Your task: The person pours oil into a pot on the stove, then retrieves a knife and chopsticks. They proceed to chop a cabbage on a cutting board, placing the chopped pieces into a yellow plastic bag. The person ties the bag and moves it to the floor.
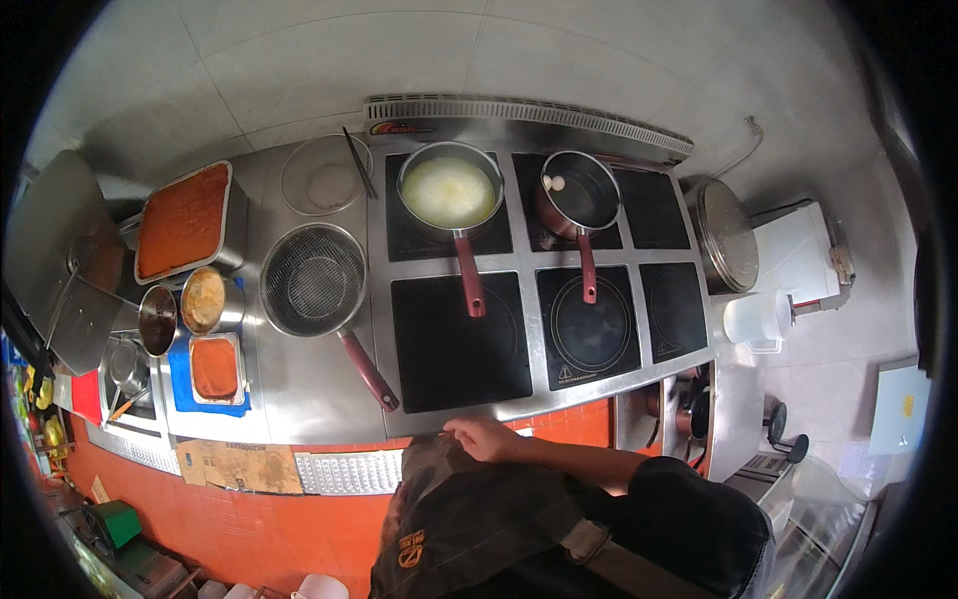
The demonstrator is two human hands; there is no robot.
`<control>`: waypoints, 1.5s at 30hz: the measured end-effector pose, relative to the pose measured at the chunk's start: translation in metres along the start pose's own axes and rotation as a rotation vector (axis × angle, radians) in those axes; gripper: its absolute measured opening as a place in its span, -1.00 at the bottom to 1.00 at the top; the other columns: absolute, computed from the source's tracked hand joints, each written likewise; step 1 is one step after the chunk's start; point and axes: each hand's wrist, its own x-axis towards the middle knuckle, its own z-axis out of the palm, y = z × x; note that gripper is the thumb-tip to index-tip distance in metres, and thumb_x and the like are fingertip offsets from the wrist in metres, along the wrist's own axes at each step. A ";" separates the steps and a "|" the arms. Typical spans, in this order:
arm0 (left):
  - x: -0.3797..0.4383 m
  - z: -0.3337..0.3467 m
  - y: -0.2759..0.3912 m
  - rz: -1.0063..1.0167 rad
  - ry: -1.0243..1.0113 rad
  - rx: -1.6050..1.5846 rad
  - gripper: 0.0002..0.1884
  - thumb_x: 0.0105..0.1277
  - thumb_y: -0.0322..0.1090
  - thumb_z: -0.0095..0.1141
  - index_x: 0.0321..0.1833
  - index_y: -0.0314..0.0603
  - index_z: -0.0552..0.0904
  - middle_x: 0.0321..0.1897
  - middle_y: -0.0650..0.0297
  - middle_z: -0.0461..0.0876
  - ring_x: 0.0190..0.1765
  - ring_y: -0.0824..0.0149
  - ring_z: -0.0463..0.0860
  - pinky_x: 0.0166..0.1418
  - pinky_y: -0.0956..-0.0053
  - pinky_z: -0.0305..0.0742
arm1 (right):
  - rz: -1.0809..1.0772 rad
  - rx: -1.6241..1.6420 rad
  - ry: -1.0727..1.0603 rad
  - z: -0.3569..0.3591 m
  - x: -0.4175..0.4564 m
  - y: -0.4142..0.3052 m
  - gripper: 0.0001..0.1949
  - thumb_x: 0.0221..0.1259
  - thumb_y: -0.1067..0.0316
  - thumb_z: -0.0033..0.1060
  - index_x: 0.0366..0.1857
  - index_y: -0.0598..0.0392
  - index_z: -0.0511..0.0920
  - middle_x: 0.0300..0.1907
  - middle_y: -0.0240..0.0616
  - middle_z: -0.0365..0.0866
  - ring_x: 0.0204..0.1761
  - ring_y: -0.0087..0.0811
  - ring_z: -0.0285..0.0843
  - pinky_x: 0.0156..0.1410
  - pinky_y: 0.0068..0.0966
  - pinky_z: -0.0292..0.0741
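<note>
My right hand (483, 440) is at the front edge of the steel cooktop counter (314, 412), against my dark apron (464, 517). Its fingers look curled, and whether they pinch the cloth is unclear. My left hand is out of view. Before me, a saucepan (450, 191) of pale yellowish, cloudy liquid stands on the back-left hob. A second saucepan (576, 217) sits to its right, with two small white balls at its left side. Both red handles point toward me. Closer in, the front hobs include a dark glass plate (460, 344) directly ahead of my hand.
To the left lie a wire-mesh strainer basket (313, 281) in a red-handled pan and a clear round lid-like dish (326, 176) with black chopsticks (359, 162) across it. Further left stand a deep tray (183, 221) of red sauce and smaller sauce containers (203, 299). A lidded pot (724, 236) and plastic jug (756, 316) stand right.
</note>
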 end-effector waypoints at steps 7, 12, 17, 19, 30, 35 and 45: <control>-0.092 0.003 -0.059 -0.139 0.136 0.065 -0.60 0.45 -0.13 0.22 0.12 -0.34 0.71 -0.11 0.03 0.78 -0.11 0.13 0.76 -0.09 0.23 0.65 | -0.001 -0.119 -0.187 0.012 -0.009 0.054 -0.67 0.34 0.48 0.04 0.15 0.16 0.62 -0.07 0.07 0.75 -0.01 0.04 0.73 0.14 -0.17 0.63; -0.225 0.020 -0.180 -0.415 0.149 0.113 -0.62 0.41 -0.15 0.25 0.11 -0.33 0.71 -0.13 0.04 0.79 -0.15 0.12 0.77 -0.14 0.24 0.67 | -0.052 -0.202 -0.331 0.050 -0.030 0.123 -0.67 0.25 0.43 0.14 0.09 0.14 0.67 -0.12 0.04 0.78 -0.05 -0.03 0.78 0.10 -0.23 0.65; -0.299 0.071 -0.262 -0.596 0.053 -0.005 -0.63 0.38 -0.18 0.29 0.11 -0.31 0.72 -0.14 0.04 0.80 -0.19 0.12 0.79 -0.19 0.25 0.69 | 0.134 -0.371 -0.319 0.057 -0.035 0.165 -0.72 0.20 0.32 0.35 -0.04 0.17 0.73 -0.16 -0.01 0.81 -0.03 -0.12 0.81 0.08 -0.27 0.66; -0.294 0.075 -0.291 -0.606 0.053 -0.050 -0.63 0.37 -0.19 0.30 0.10 -0.31 0.72 -0.15 0.05 0.80 -0.20 0.12 0.80 -0.22 0.25 0.70 | 0.154 -0.379 -0.318 0.063 -0.033 0.149 -0.74 0.23 0.30 0.28 -0.07 0.14 0.75 -0.15 0.00 0.81 -0.05 -0.08 0.81 0.08 -0.24 0.66; -0.198 0.018 -0.403 -0.545 0.788 -0.301 -0.54 0.29 0.01 0.27 -0.50 -0.35 0.72 -0.59 -0.05 0.70 -0.46 0.07 0.78 -0.32 0.13 0.65 | -0.020 -0.681 -0.688 0.241 0.089 -0.021 -0.70 0.21 0.30 0.34 -0.02 0.16 0.75 -0.12 0.03 0.81 -0.04 -0.16 0.82 0.10 -0.29 0.65; -0.141 -0.181 -0.360 -0.457 0.984 -0.736 -0.43 0.33 0.13 0.25 -0.42 -0.41 0.77 -0.63 0.06 0.67 -0.44 0.22 0.71 -0.29 0.20 0.55 | -0.126 -0.759 -0.683 0.338 0.156 -0.075 -0.70 0.18 0.28 0.27 -0.05 0.14 0.75 -0.10 0.01 0.81 0.00 -0.08 0.79 0.16 -0.21 0.64; -0.058 -0.537 -0.231 0.156 0.779 -0.731 -0.33 0.50 0.19 0.03 0.24 -0.41 0.66 0.06 -0.10 0.77 0.15 0.08 0.74 0.27 0.25 0.54 | -0.142 -0.705 -0.598 0.512 0.260 -0.196 -0.74 0.25 0.29 0.20 -0.12 0.13 0.78 -0.21 0.04 0.81 -0.11 -0.02 0.80 0.08 -0.19 0.66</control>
